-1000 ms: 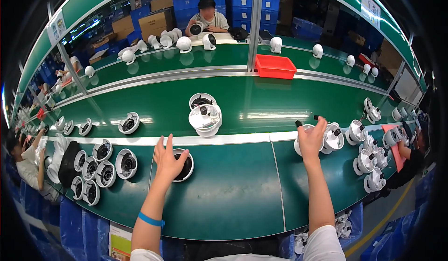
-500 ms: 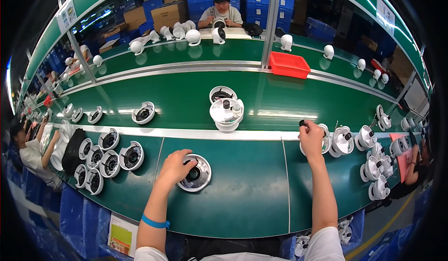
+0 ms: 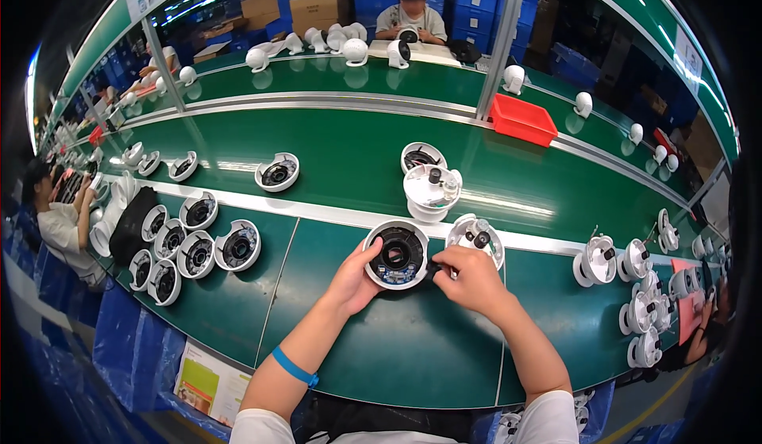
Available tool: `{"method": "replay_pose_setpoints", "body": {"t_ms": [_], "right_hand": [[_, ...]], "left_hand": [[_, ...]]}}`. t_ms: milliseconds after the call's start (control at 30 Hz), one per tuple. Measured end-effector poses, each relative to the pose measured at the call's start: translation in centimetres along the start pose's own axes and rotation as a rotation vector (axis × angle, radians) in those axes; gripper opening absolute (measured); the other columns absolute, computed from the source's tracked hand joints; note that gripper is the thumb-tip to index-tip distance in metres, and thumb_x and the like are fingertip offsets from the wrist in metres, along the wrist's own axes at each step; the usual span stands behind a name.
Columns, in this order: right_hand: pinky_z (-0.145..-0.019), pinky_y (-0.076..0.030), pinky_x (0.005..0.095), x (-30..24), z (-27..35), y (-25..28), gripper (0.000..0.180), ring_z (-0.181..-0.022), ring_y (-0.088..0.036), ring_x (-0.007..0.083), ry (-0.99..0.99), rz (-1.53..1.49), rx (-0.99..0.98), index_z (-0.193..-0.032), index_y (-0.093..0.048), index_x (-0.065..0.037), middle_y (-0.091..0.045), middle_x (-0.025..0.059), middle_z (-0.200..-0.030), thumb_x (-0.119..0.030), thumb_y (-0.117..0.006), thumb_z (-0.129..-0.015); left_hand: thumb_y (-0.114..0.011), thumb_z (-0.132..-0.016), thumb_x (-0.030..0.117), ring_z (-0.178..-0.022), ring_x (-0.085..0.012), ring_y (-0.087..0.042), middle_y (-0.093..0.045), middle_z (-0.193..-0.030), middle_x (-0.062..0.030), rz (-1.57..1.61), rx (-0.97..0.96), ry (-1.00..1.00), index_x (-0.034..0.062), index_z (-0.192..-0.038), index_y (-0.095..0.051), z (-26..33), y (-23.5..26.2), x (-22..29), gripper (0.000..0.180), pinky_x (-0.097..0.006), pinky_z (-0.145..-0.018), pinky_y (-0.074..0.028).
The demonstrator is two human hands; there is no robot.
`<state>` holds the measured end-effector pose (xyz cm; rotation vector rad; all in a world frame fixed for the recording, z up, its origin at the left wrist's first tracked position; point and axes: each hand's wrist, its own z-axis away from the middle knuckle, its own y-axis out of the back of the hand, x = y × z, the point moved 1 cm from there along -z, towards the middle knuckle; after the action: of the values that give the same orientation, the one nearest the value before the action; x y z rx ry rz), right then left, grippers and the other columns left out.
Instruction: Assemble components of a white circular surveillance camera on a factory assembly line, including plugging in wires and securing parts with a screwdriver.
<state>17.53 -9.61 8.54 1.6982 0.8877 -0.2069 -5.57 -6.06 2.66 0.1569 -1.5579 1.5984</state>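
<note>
My left hand (image 3: 355,279) grips the left side of a round white camera housing (image 3: 396,255), thumb on its rim. The housing is tilted toward me, showing a black ring and a bluish circuit board inside. Close to its right edge, my right hand (image 3: 468,277) is closed, fingertips pinching a small black part (image 3: 433,269); its exact kind is hidden by the fingers. Just behind that hand stands a white base (image 3: 492,242) with a black cylinder and a clear piece on it, partly covered by the hand.
Several black-lined white housings (image 3: 196,255) sit at left beside a black cloth (image 3: 133,226). White bases (image 3: 595,260) cluster at right. Beyond the metal strip, a stacked pair (image 3: 431,194) rests on the green belt. A red tray (image 3: 524,120) and a co-worker (image 3: 410,19) are farther back.
My left hand has lifted the housing and tipped it up. My right hand has come left beside it, and a white base now stands nearer the middle. The view has swung left.
</note>
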Motion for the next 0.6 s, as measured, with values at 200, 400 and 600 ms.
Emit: {"method": "replay_pose_setpoints", "body": {"t_ms": [200,400,600], "right_hand": [[-0.067,-0.057,0.0393,-0.8,-0.5,-2.9,0.02,-0.077,-0.07,0.0299,0.197,-0.031,-0.005,-0.099,-0.075,-0.003,-0.068,0.0085,-0.089,-0.007,-0.073,-0.079],[-0.065,-0.056,0.038,-1.6,-1.2,-5.1,0.022,-0.082,-0.068,0.0238,0.339,0.078,-0.001,-0.094,-0.074,-0.007,-0.067,0.004,-0.088,-0.006,-0.077,-0.073],[-0.062,-0.054,0.0367,-1.9,-1.4,-6.1,0.021,-0.077,-0.065,0.0217,0.395,0.171,-0.044,-0.091,-0.074,-0.008,-0.064,0.0021,-0.084,-0.008,-0.079,-0.07]], "left_hand": [[-0.047,-0.106,0.062,-0.13,-0.0236,-0.06,-0.061,-0.142,-0.0105,0.04,-0.089,-0.024,0.0068,-0.149,-0.047,0.9,0.9,0.1,0.07,-0.045,-0.111,-0.049],[-0.051,-0.106,0.057,-0.131,-0.0244,-0.057,-0.059,-0.142,-0.0106,0.152,-0.208,0.033,0.0081,-0.154,-0.044,1.0,2.5,0.1,0.069,-0.045,-0.111,-0.048],[-0.069,-0.102,0.033,-0.138,-0.0199,-0.049,-0.046,-0.154,-0.0064,0.013,-0.269,-0.022,0.0168,-0.169,-0.015,1.3,2.4,0.2,0.088,-0.039,-0.113,-0.043]]}}
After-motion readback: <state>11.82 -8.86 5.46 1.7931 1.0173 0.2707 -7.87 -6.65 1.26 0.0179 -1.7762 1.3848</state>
